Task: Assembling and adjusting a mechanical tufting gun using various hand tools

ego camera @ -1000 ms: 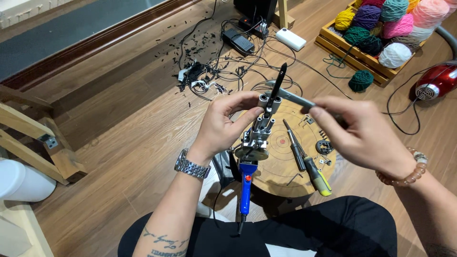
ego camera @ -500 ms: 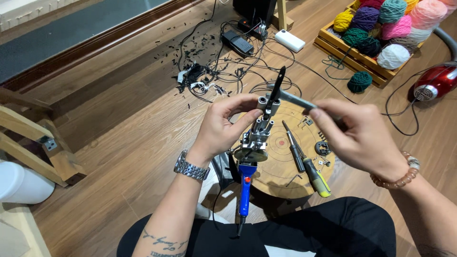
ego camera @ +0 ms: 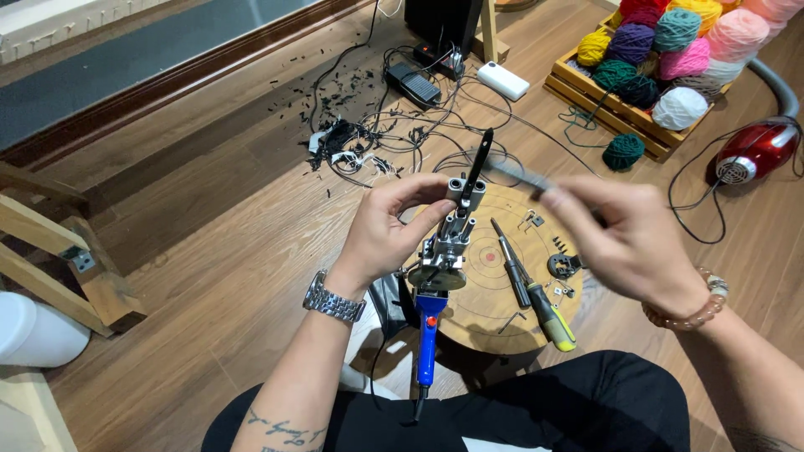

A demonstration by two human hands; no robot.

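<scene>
My left hand (ego camera: pixel 387 236) grips a metal device (ego camera: pixel 450 243) with small cylindrical parts, a black lever at its top and a blue handle (ego camera: pixel 426 351) pointing down toward my lap. My right hand (ego camera: pixel 630 243), blurred by motion, holds a thin dark tool (ego camera: pixel 511 172) whose tip is near the top of the device. Both hands hover over a round wooden board (ego camera: pixel 494 293) with ring markings.
On the board lie a soldering iron (ego camera: pixel 509 261), a yellow-handled screwdriver (ego camera: pixel 548 314) and small screws. A tangle of black cables (ego camera: pixel 377 142) spreads beyond it. A wooden crate of yarn balls (ego camera: pixel 662 50) and a red vacuum cleaner (ego camera: pixel 754 151) sit at the right. A wooden frame (ego camera: pixel 59 251) stands at the left.
My right hand has shifted slightly and is now blurred with the thin tool. My left hand still grips the device in the same place.
</scene>
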